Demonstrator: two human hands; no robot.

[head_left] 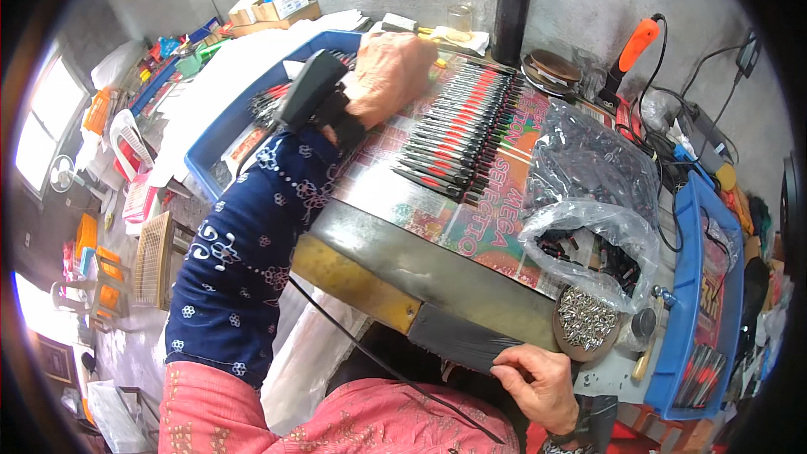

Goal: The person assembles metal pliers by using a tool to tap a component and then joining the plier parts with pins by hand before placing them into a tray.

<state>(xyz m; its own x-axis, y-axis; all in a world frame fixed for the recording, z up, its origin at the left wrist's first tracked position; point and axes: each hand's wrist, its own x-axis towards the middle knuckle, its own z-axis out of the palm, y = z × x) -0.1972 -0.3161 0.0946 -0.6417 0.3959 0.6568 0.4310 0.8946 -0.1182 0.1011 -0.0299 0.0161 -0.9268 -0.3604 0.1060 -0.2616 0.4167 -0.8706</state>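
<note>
My left hand (391, 76) is at the far left of the table, between a blue tray (202, 151) and the far end of a row of pens (458, 130). Its fingers curl down out of sight, so what they hold, if anything, is hidden. The pens are black and silver with red middles, laid side by side on a colourful printed sheet (412, 210). More pens lie in the blue tray under my left forearm. By the table's front edge, my right hand (538, 387) has thumb and forefinger drawn together beside a dark grey covering (458, 338); nothing nameable shows between them.
An open clear bag of small black parts (593, 168) lies right of the pens. Below it sits a bowl of small metal pieces (588, 319). Another blue tray (677, 345) stands far right. A black flask (511, 17) and an orange-handled tool (639, 46) stand behind.
</note>
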